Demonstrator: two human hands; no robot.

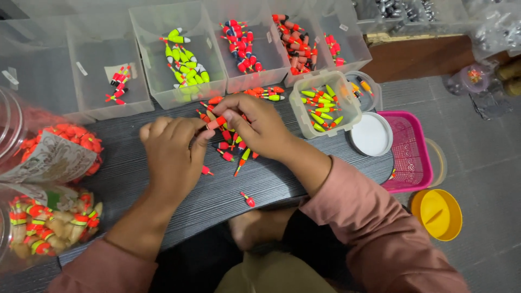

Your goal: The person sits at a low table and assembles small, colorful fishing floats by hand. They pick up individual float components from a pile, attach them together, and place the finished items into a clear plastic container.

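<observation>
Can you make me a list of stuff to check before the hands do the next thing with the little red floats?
1. Float held: ok. The left hand and right hand pinch one small red float between their fingertips.
2. Grip firm: cannot tell, fingers hide most of it.
3. Loose pile close by: ok, it lies on the dark board under the right hand.
4. Clear bins within reach: ok, the bin of yellow-green floats sits just behind the hands.
5. Strays: not ok, one float lies apart near the board's front edge.
</observation>
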